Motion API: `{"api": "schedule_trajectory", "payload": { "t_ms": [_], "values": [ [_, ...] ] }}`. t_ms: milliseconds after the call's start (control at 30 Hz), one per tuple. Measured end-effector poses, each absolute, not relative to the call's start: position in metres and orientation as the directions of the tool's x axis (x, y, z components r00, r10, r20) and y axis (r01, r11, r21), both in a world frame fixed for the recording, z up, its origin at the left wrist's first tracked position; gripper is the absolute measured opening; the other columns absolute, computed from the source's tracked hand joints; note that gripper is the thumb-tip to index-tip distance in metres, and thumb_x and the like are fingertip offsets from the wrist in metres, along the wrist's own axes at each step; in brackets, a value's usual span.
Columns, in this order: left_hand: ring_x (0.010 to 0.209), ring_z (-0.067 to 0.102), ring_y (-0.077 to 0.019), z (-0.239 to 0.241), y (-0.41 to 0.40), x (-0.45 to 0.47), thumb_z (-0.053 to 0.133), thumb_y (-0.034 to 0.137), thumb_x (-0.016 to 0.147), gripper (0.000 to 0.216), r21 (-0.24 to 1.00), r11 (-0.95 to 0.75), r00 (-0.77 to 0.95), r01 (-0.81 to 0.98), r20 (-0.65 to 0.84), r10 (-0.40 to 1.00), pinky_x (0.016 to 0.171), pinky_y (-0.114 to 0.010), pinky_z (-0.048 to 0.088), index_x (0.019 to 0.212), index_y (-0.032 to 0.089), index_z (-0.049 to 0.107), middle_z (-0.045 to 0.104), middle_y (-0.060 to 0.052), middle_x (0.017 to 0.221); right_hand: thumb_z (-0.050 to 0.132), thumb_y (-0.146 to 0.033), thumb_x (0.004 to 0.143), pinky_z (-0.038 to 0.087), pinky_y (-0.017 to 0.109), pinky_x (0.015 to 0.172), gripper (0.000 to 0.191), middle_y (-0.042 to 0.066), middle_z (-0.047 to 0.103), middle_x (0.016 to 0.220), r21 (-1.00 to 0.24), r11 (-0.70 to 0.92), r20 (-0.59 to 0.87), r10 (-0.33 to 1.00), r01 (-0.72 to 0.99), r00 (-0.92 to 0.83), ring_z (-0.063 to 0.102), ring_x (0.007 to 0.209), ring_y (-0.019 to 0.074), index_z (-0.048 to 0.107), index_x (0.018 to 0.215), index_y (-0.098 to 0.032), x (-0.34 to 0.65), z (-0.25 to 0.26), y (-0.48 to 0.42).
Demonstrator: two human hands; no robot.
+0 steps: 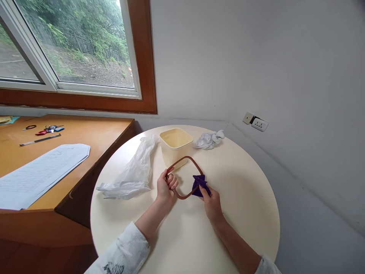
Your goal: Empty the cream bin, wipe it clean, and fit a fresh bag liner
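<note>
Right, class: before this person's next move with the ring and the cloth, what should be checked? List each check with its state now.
1. Left hand grips the ring: ok.
2. Right hand holds the cloth on the ring: ok.
3. Ring is clear of the tub: cannot tell; its far side overlaps the tub in this view.
4. Tub stands upright and open: ok.
5. Bag lies apart from both hands: ok.
6. Ring is whole under the cloth: cannot tell, that part is hidden.
</note>
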State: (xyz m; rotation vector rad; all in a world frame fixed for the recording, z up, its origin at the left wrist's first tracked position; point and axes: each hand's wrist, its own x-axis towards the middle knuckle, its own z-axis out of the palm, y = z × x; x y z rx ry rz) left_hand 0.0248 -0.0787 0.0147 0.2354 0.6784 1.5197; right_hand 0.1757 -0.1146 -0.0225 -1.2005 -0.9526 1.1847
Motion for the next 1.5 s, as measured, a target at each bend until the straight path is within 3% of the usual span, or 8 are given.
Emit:
{"api": "schedule_trajectory", "payload": {
  "t_ms": [233,500,700,833,933,1100,1300,1500],
  "values": [
    [0.029,0.017,-0.0038,0.015,-0.083,0.03,0.041,0.02,0.085,0.023,0.538,0.058,-0.088,-0.841,-0.241,0.966,0.032,-0.017,0.014,0.065,0.015,0.051,0.02,0.009,0.038,0.06,-0.045,0.074,0.051,0.035,0.076,0.036,0.006,0.066,0.077,-0.989,-0.025,-0.048,0.987,-0.143,0.156,0.06,0.075,0.0183,0.069,0.086,-0.012,0.172,-0.028,-0.119],
    [0.029,0.018,-0.0038,0.016,-0.082,0.029,0.043,0.018,0.083,0.031,0.512,0.069,-0.08,-0.857,-0.262,0.962,0.032,-0.019,0.012,0.053,0.018,0.035,0.018,0.009,0.039,0.053,-0.044,0.079,0.05,0.028,0.062,0.034,0.003,0.06,0.066,-0.995,0.036,0.042,0.997,0.088,0.065,0.054,0.064,0.0146,0.067,0.08,-0.013,0.172,-0.018,-0.127],
    [0.03,0.017,-0.0037,0.016,-0.082,0.029,0.047,0.02,0.081,0.03,0.534,0.07,-0.088,-0.843,-0.266,0.96,0.032,-0.018,0.013,0.053,0.018,0.037,0.019,0.009,0.039,0.054,-0.047,0.078,0.044,0.022,0.042,0.036,0.0,0.055,0.056,-0.996,-0.017,-0.019,1.0,0.085,-0.019,0.049,0.047,0.01,0.064,0.073,-0.013,0.167,-0.013,-0.132],
    [0.03,0.016,-0.0039,0.013,-0.08,0.029,0.047,0.02,0.08,0.029,0.559,0.084,-0.076,-0.825,-0.256,0.964,0.032,-0.019,0.011,0.053,0.018,0.038,0.019,0.009,0.038,0.059,-0.047,0.073,0.037,0.021,0.035,0.036,-0.002,0.051,0.045,-0.985,-0.169,-0.164,0.977,-0.024,-0.136,0.046,0.038,0.0091,0.06,0.062,-0.013,0.167,-0.003,-0.133],
    [0.03,0.015,-0.0041,0.012,-0.079,0.028,0.047,0.021,0.079,0.032,0.563,0.12,-0.052,-0.817,-0.28,0.958,0.033,-0.02,0.011,0.05,0.018,0.034,0.017,0.009,0.037,0.069,-0.044,0.063,0.045,0.023,0.043,0.033,0.001,0.058,0.05,-0.949,-0.26,-0.25,0.965,-0.179,-0.074,0.056,0.047,0.0139,0.06,0.058,-0.013,0.182,0.007,-0.122],
    [0.031,0.016,-0.0043,0.013,-0.078,0.028,0.048,0.021,0.077,0.033,0.585,0.153,-0.043,-0.797,-0.306,0.951,0.033,-0.02,0.013,0.049,0.019,0.03,0.017,0.009,0.039,0.075,-0.038,0.059,0.052,0.025,0.068,0.033,0.005,0.069,0.083,-0.881,-0.191,-0.286,0.944,-0.433,0.165,0.064,0.085,0.0194,0.065,0.081,-0.016,0.231,0.012,-0.095],
    [0.031,0.015,-0.0042,0.013,-0.077,0.027,0.048,0.021,0.077,0.032,0.588,0.148,-0.043,-0.795,-0.298,0.954,0.033,-0.02,0.013,0.049,0.019,0.031,0.017,0.009,0.039,0.071,-0.037,0.065,0.052,0.023,0.069,0.031,0.005,0.068,0.099,-0.916,-0.108,-0.26,0.894,-0.386,0.365,0.06,0.098,0.0203,0.065,0.087,-0.016,0.271,-0.002,-0.065],
    [0.031,0.015,-0.0042,0.014,-0.078,0.025,0.049,0.021,0.076,0.031,0.582,0.152,-0.036,-0.799,-0.298,0.954,0.032,-0.02,0.013,0.05,0.019,0.032,0.017,0.009,0.04,0.065,-0.038,0.07,0.054,0.029,0.066,0.032,0.009,0.068,0.1,-0.924,-0.221,-0.308,0.914,-0.311,0.265,0.064,0.087,0.0216,0.062,0.094,-0.017,0.281,-0.01,-0.044]
  ]
}}
